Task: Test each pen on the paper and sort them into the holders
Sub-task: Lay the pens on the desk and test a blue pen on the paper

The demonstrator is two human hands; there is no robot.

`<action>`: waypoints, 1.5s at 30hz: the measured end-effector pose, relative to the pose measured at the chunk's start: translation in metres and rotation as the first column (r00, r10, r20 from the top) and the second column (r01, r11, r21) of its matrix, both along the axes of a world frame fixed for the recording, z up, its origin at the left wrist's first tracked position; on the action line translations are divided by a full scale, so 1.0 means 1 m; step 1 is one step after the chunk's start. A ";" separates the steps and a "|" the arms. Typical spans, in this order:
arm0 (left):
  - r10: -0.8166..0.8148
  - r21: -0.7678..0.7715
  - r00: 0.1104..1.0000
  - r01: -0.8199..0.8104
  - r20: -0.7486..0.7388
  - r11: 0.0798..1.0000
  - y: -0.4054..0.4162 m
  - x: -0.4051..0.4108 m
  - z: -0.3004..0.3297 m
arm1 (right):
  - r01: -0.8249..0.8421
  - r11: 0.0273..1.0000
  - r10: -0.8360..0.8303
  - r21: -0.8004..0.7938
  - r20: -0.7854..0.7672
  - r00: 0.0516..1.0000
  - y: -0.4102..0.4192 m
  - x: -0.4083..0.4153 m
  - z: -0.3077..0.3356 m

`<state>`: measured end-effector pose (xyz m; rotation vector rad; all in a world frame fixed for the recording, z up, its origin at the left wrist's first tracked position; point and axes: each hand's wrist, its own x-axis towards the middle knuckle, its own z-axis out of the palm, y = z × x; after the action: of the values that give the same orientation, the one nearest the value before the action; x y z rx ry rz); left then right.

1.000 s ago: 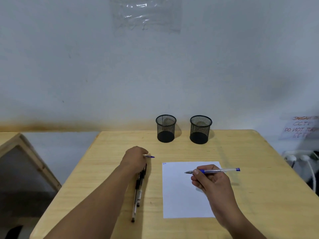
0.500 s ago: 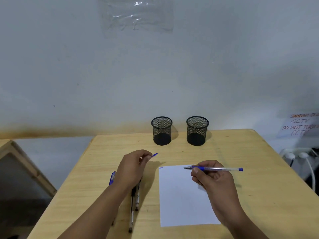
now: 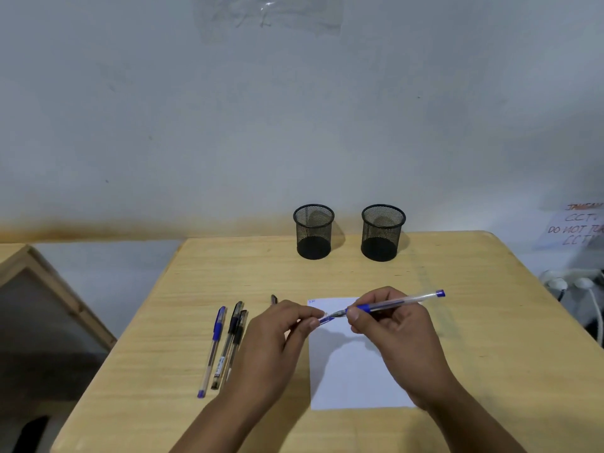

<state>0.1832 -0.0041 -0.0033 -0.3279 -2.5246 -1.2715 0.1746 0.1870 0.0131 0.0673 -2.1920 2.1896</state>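
Both hands meet over the top of the paper (image 3: 353,371). My right hand (image 3: 397,344) pinches the blue pen (image 3: 389,305) near its tip end, fingers curled round the grip. The barrel's long axis runs up and to the right, and the blue end plug sits out past my knuckles on the far right. The tip points left and slightly down, toward my left hand (image 3: 277,341).

My left hand pinches the pen cap (image 3: 325,319) between thumb and fingertips. The cap's open end faces the tip along nearly the same line. Cap and tip look touching or just apart; I cannot tell which. Judgement: the cap goes on next, so the two axes must stay in line while I push the cap to the right.

The paper lies flat on the wooden table (image 3: 457,322), with a small scribble at its top left corner. It looks like one test mark.

Untested pens lie left of my left hand: a blue pen on the table (image 3: 214,348) and two dark pens (image 3: 230,346) just beside it, all running near to far. Another dark pen end (image 3: 274,299) shows just above my left knuckles.

The left mesh holder (image 3: 313,232) and the right mesh holder (image 3: 383,233) stand upright at the far edge, near each other but apart. Both look empty through the mesh. My right hand is nearer to the right one. Judgement: sorting has not begun.
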 end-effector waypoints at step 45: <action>0.057 0.307 0.974 -0.125 0.220 0.943 0.014 0.011 -0.006 | -0.006 0.930 0.069 -0.367 0.157 0.985 -0.030 0.002 -0.030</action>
<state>0.1938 0.0099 -0.0098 -0.0021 -2.4041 -1.7236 0.1763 0.1567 -0.0170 -0.0922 -1.8224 2.6743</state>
